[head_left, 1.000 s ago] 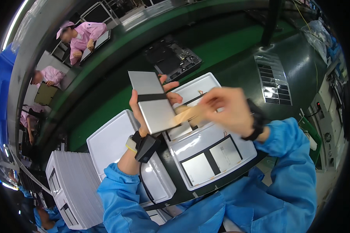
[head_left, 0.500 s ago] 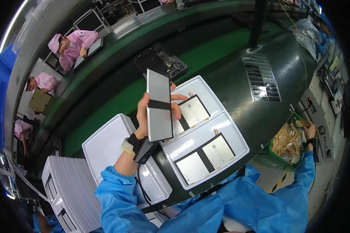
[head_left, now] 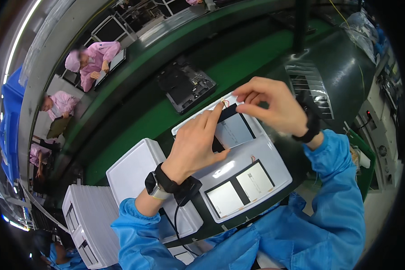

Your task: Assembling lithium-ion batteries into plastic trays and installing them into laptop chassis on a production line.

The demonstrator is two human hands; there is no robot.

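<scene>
My left hand lies with fingers stretched over a flat silver battery pack in the far compartment of a white plastic tray. Its forefinger reaches to the pack's thin coloured wires. On the right, my right hand is bent in a pinch above the same pack's far edge, near those wires. Whatever its fingertips hold is too small to make out. A second battery pack, with black bands and its own short wires, lies in the near compartment. My left hand hides part of the far pack.
Another white tray lies left, beside a tall stack of white trays. A black device chassis sits on the green belt. Silver strips lie beyond my right hand. A green bin stands right; people in pink work opposite.
The battery pack that my left hand held upright is out of that grip; the hand now lies over the tray. My right hand has come from the bin to the far pack.
</scene>
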